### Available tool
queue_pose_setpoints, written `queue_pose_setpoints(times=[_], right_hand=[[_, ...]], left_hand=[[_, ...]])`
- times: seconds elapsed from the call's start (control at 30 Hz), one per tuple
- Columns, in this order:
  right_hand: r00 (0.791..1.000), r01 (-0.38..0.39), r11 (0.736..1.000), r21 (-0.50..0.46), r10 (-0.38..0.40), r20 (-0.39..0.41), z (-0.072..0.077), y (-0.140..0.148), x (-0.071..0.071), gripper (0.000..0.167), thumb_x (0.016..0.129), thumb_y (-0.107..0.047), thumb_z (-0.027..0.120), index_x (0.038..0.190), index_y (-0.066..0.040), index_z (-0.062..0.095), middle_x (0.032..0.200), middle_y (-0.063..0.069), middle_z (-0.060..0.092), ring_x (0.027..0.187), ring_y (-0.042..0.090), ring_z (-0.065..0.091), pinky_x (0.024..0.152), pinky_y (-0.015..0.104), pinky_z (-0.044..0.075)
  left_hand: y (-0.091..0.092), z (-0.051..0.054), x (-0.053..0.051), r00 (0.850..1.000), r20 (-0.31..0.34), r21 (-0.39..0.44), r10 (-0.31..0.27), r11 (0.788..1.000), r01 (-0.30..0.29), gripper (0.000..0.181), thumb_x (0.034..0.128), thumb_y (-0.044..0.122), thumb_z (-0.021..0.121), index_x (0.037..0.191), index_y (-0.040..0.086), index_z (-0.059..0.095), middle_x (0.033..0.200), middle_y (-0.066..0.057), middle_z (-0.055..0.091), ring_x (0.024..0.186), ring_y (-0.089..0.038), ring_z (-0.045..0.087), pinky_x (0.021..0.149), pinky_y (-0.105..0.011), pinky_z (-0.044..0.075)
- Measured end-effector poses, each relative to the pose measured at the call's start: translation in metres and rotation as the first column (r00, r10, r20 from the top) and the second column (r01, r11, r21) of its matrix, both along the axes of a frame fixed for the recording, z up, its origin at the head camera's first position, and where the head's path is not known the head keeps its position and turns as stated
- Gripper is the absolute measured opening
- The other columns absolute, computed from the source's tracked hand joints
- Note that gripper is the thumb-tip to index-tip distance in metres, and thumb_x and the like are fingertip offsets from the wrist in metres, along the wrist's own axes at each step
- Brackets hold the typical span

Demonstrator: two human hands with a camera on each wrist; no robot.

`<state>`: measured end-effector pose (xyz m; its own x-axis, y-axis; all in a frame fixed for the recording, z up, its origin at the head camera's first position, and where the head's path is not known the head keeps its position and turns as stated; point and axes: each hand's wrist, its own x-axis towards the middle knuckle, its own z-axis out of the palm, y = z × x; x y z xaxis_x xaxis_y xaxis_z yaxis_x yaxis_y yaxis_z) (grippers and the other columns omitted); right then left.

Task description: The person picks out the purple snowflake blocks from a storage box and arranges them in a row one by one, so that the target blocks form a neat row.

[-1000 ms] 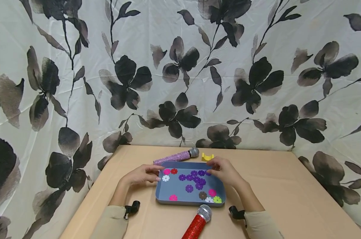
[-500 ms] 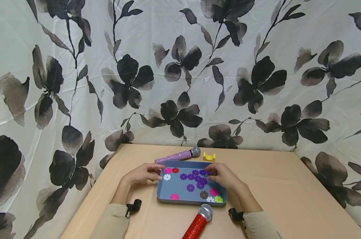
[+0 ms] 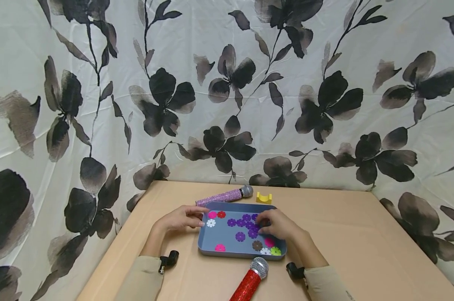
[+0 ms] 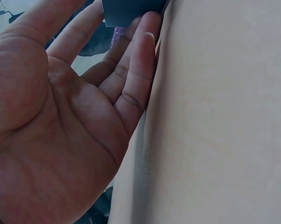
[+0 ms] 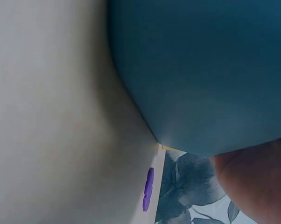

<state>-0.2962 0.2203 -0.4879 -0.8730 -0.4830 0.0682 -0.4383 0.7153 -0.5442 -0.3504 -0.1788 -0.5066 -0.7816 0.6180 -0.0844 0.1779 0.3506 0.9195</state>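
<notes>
A shallow blue-grey tray (image 3: 227, 251) holds flower-shaped pieces. Many are purple, like this purple flower piece (image 3: 240, 236). My left hand (image 3: 179, 218) touches the tray's left side, its fingers only slightly bent. In the left wrist view, the palm of the left hand (image 4: 61, 116) shows, with fingertips against the tray's outer wall (image 4: 131, 11). My right hand (image 3: 281, 225) reaches over the right rim, fingers bent, thumb and forefinger tips at the purple cluster; whether they pinch a piece is unclear. The tray's wall (image 5: 201, 84) hides most of the right fingers in the right wrist view.
A lilac glitter microphone (image 3: 219, 198) and a yellow curved holder (image 3: 264, 197) lie behind the tray. In front is a red glitter microphone (image 3: 247, 284). One purple scalloped piece (image 5: 148, 189) shows edge-on outside the tray wall. A floral curtain (image 3: 227, 104) hangs behind the table.
My right hand has shifted left and toward me inside the tray, over the purple cluster. The left hand stays at the tray's left side. The view has shifted slightly.
</notes>
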Motion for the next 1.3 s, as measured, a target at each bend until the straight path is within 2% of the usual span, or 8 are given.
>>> queue_pose_setpoints(times=[0.3,0.7,0.9,1.0,1.1,1.2,1.3], right_hand=[[1.0,0.001,0.999,0.039,0.0,-0.028,-0.001,-0.008,0.003,0.015,0.089,-0.01,0.082,0.102,-0.012,0.074,0.099,-0.003,0.07,0.088,0.012,0.057,0.079,0.03,0.052],[0.999,0.009,1.0,0.019,-0.009,-0.034,0.001,-0.01,0.007,0.015,0.087,-0.006,0.083,0.094,-0.014,0.073,0.092,-0.004,0.062,0.083,0.016,0.056,0.07,0.025,0.048],[1.0,-0.012,0.999,-0.051,0.012,-0.013,0.003,-0.008,0.005,0.013,0.088,-0.003,0.082,0.094,-0.013,0.078,0.095,-0.005,0.065,0.086,0.015,0.058,0.073,0.023,0.051],[1.0,0.003,0.992,-0.123,-0.003,0.002,0.004,-0.003,0.003,0.012,0.089,-0.003,0.08,0.098,-0.012,0.08,0.099,-0.004,0.069,0.089,0.015,0.058,0.075,0.023,0.051],[0.999,0.031,0.974,-0.225,-0.033,-0.004,0.005,0.005,0.001,0.013,0.091,-0.003,0.079,0.103,-0.008,0.08,0.102,0.001,0.071,0.088,0.018,0.059,0.075,0.024,0.052],[0.995,0.086,0.946,-0.311,-0.097,-0.018,0.006,0.016,-0.001,0.016,0.091,-0.004,0.078,0.106,-0.007,0.08,0.102,0.002,0.071,0.088,0.018,0.062,0.076,0.023,0.054],[0.985,0.146,0.93,-0.339,-0.169,-0.041,0.007,0.025,-0.002,0.017,0.092,-0.003,0.077,0.108,-0.008,0.08,0.105,0.002,0.072,0.092,0.017,0.065,0.078,0.021,0.056]], left_hand=[[0.0,0.0,0.0,1.0,-0.009,-0.005,-0.003,1.0,0.003,0.058,0.0933,0.021,0.08,0.146,0.007,0.06,0.13,-0.02,0.067,0.1,-0.02,0.064,0.086,-0.033,0.057],[0.001,0.0,0.0,1.0,-0.007,-0.008,-0.005,1.0,0.005,0.058,0.0933,0.022,0.08,0.146,0.008,0.06,0.129,-0.018,0.068,0.1,-0.02,0.065,0.087,-0.034,0.058],[0.0,0.002,0.0,1.0,-0.007,-0.001,-0.002,1.0,0.002,0.057,0.0933,0.022,0.08,0.145,0.009,0.061,0.13,-0.018,0.068,0.1,-0.02,0.065,0.088,-0.035,0.058],[0.0,0.002,0.0,1.0,-0.002,0.001,0.003,1.0,-0.003,0.057,0.0932,0.022,0.08,0.145,0.01,0.061,0.131,-0.018,0.068,0.1,-0.019,0.065,0.088,-0.035,0.058],[0.0,0.003,0.0,1.0,-0.013,0.006,0.004,1.0,-0.004,0.056,0.0933,0.02,0.08,0.145,0.008,0.061,0.13,-0.019,0.068,0.098,-0.019,0.065,0.086,-0.035,0.058],[0.001,0.004,0.0,1.0,-0.017,0.011,-0.001,1.0,0.001,0.057,0.0933,0.019,0.08,0.145,0.008,0.06,0.129,-0.019,0.068,0.097,-0.019,0.064,0.085,-0.034,0.058],[0.002,0.004,0.001,1.0,-0.026,0.006,-0.009,1.0,0.009,0.057,0.0931,0.017,0.08,0.145,0.006,0.06,0.124,-0.019,0.069,0.094,-0.018,0.064,0.082,-0.033,0.058]])
